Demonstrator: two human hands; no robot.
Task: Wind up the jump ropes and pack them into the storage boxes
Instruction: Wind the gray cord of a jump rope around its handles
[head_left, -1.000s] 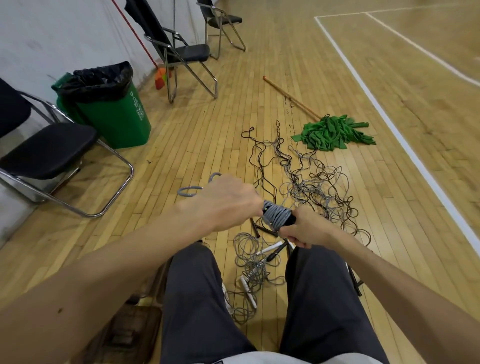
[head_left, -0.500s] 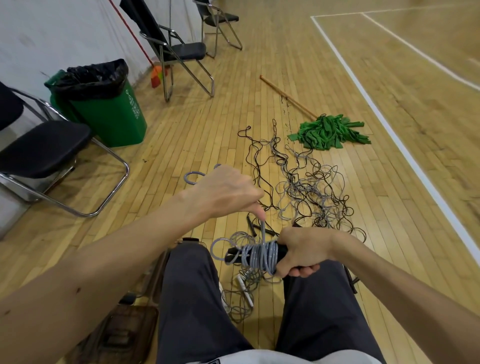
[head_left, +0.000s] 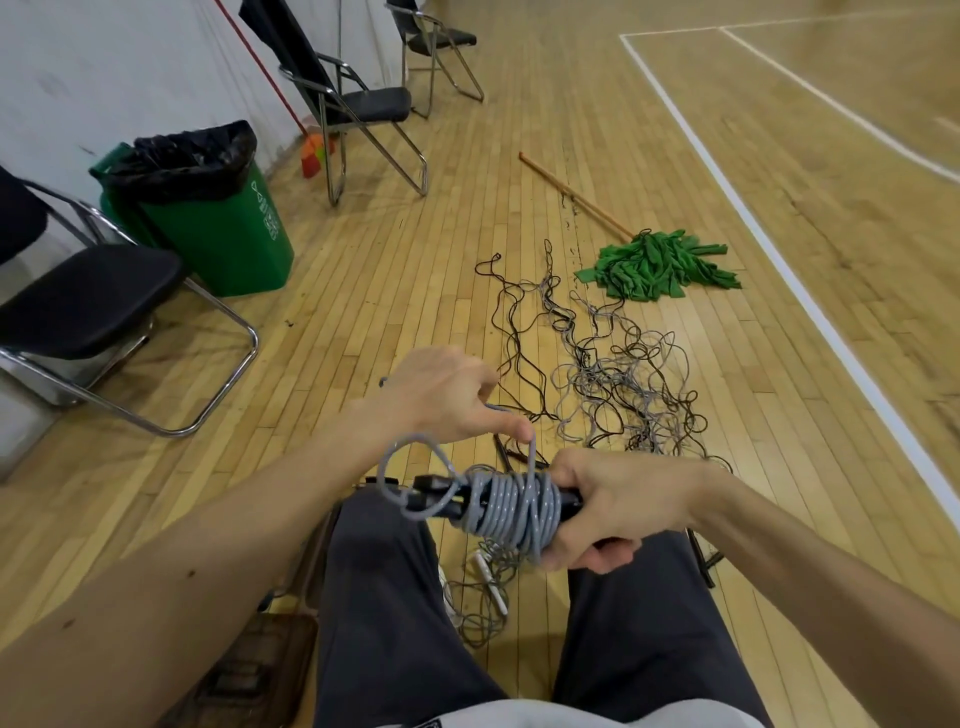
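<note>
A grey jump rope (head_left: 511, 506) is coiled around its black handles, held level above my knees. My right hand (head_left: 615, 506) grips the handles at the coil's right end. My left hand (head_left: 449, 397) pinches the rope's free end just above the coil, and a loose loop hangs at the left. A tangle of black and grey jump ropes (head_left: 608, 379) lies on the floor ahead. Another grey rope with white handles (head_left: 488, 577) lies between my legs. A brown storage box (head_left: 244, 670) sits low at my left, mostly hidden by my arm.
A green bin (head_left: 218, 228) with a black liner stands at the left beside a black folding chair (head_left: 88, 306). Two more chairs (head_left: 363, 104) line the wall. A green mop (head_left: 654, 262) lies beyond the ropes. White court lines (head_left: 769, 244) run along the right.
The bundle came down from chest height to just above my knees and now lies level. My left hand let go of the coil and now pinches the rope's end above it.
</note>
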